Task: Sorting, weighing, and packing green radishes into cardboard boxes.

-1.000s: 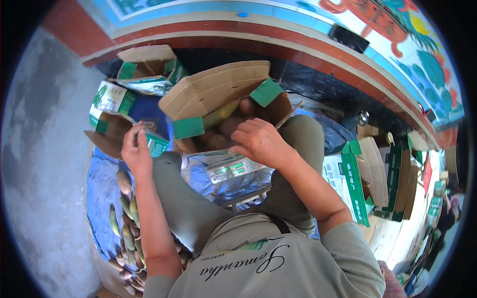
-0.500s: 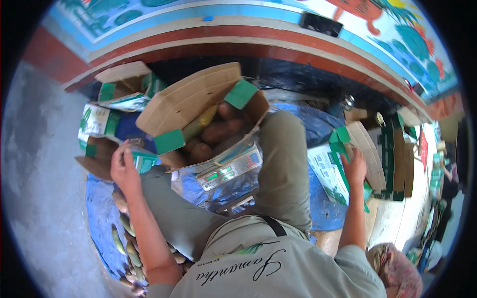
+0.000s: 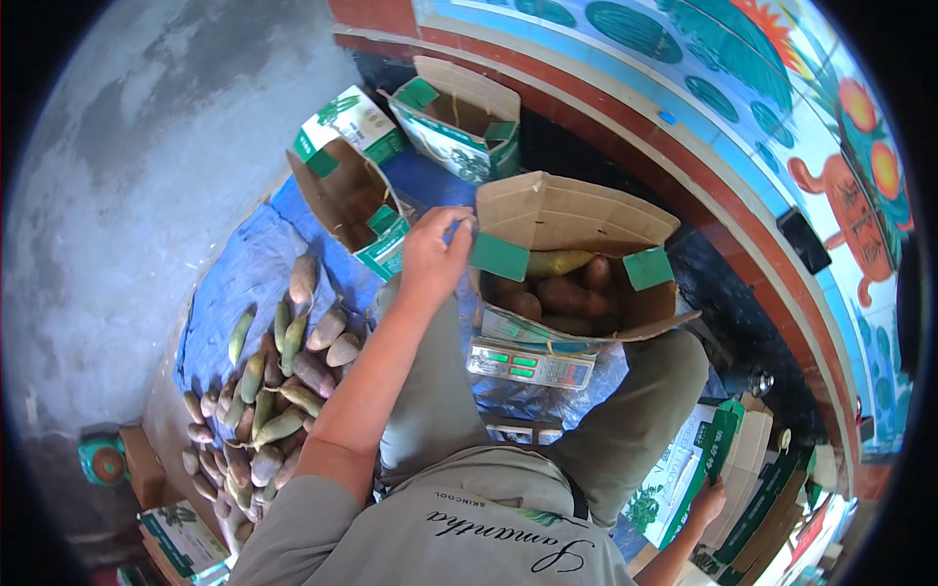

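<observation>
The wearer on my feed had on a plain grey-green shirt (image 3: 410, 552), its short left sleeve (image 3: 318, 518) ending above the elbow. I made out large dark script lettering (image 3: 508, 542) on the cloth, upside down to me, with tiny block lettering (image 3: 457, 500) beside it and a green leafy print (image 3: 537, 516) close by. The trousers (image 3: 430, 381) were a darker olive grey, and I noticed a narrow dark band (image 3: 580, 504) at the waist. The left hand (image 3: 438, 256) and right hand (image 3: 707, 501) were bare.

Mottled grey floor (image 3: 186, 215) beside a brightly painted wall (image 3: 728, 59) with red-brown and blue bands (image 3: 373, 16).
</observation>
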Available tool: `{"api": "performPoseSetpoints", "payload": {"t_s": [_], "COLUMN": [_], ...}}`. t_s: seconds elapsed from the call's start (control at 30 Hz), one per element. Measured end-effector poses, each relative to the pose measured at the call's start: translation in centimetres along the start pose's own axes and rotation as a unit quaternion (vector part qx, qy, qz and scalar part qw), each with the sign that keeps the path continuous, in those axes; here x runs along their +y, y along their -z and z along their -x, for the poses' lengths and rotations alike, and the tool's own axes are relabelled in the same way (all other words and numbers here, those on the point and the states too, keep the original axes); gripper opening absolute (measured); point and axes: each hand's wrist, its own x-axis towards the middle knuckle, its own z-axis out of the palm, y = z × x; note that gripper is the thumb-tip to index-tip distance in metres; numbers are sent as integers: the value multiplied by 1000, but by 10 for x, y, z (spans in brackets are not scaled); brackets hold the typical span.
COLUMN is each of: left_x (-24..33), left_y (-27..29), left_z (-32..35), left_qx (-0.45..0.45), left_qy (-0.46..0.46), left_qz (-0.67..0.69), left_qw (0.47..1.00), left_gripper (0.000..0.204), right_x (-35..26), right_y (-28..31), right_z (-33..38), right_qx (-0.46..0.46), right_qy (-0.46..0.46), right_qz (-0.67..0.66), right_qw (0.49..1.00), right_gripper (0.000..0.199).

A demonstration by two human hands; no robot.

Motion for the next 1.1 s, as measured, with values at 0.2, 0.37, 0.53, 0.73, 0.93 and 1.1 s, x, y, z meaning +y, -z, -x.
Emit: {"api": "performPoseSetpoints", "payload": {"t_s": [0.2,0.37,0.53,0.73,0.93,1.1], "left_x": [-44,-126,-215,-287,-282,-279], "left_y": [35,93,91,82,74,49], "left_z": [-19,-19,-2,12,-4,-24], "left_qx": [133,245,201,151,183,179], "left_qy": [15,179,318,406,520,488], "left_qz": [44,-161,-190,-45,5,164], "left_qw": [990,939,907,900,835,838], "left_gripper": [16,42,93,85,43,36], "right_x": [-31,-70,-82,-113,-116,-97], "right_y": [19,24,1,2,-1,-16], "right_z": [-2,-2,-13,-8,-12,-19], "right_qx": [22,-10,-28,-89,-105,-101], "right_qy": [2,9,96,95,98,116], "right_qz": [-36,-33,-15,-64,-123,-144], "right_qw": [999,999,995,989,982,978], "right_gripper": [37,37,30,28,27,27]}}
